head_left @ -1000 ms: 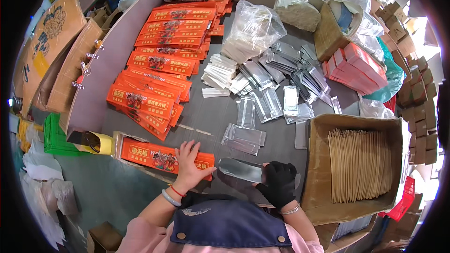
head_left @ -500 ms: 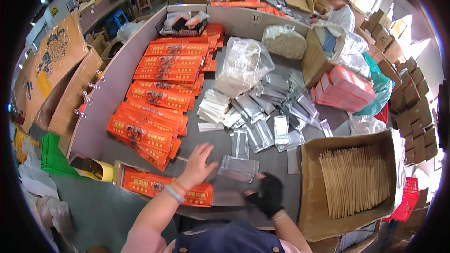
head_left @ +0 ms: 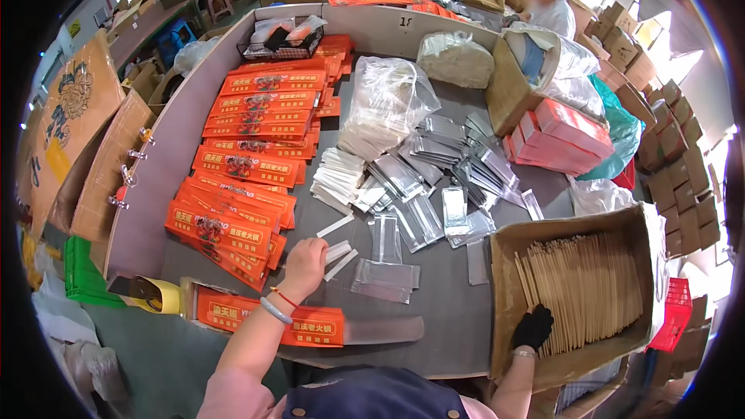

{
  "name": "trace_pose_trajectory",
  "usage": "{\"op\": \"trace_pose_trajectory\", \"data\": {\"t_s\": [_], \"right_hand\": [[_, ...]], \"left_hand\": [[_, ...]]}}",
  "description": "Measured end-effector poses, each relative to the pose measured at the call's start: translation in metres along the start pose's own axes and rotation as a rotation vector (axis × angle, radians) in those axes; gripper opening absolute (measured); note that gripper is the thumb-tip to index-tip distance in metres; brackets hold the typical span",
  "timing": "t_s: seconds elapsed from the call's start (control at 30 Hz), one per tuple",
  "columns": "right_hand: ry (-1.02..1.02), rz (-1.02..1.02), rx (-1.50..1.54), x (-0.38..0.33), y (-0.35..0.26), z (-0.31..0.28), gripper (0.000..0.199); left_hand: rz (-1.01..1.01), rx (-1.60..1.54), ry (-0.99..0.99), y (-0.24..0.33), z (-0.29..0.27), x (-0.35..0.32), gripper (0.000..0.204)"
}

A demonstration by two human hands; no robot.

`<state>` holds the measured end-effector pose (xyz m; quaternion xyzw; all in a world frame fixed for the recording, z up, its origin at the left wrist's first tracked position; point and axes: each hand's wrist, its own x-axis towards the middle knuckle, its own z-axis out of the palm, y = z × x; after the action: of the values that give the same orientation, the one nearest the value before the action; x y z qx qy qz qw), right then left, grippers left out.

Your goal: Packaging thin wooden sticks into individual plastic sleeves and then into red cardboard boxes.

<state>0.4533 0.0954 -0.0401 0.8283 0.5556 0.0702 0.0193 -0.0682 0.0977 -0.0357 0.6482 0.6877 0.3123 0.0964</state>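
Grip cannot be determined for bare left hand (head_left: 306,265) or black-gloved right hand (head_left: 532,328), beside which slim tan wooden sticks (head_left: 583,283) lie aligned, presumably for reach.

Red sleeves (head_left: 244,164), white strips (head_left: 341,265), packets (head_left: 386,274) on grey table (head_left: 458,314)

Touching wooden sticks (head_left: 594,287) in a cardboard box (head_left: 503,287) with the black-gloved right hand (head_left: 533,328); holding the left hand (head_left: 306,266) curled beside white strips (head_left: 341,264) on the desk (head_left: 458,322).

Pale characters (head_left: 314,328) mark the orange packets (head_left: 252,161); dark digits (head_left: 405,22), the partition (head_left: 365,22).
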Motion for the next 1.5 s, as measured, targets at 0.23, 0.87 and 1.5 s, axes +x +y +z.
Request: {"op": "trace_pose_trajectory", "data": {"t_s": [0.23,0.87,1.5], "right_hand": [[-0.060,0.003,-0.074,-0.009,-0.016,0.000,0.021],[-0.350,-0.896,0.834,-0.064,-0.120,-0.077,0.027],[-0.625,-0.951,1.355,-0.149,-0.223,-0.050,0.048]], "left_hand": [[0.262,0.102,-0.252,0.069,0.028,-0.001,0.026],[0.128,-0.051,-0.364,0.087,-0.022,-0.087,0.042],[0.208,0.045,-0.367,0.080,-0.011,-0.090,0.066]]}}
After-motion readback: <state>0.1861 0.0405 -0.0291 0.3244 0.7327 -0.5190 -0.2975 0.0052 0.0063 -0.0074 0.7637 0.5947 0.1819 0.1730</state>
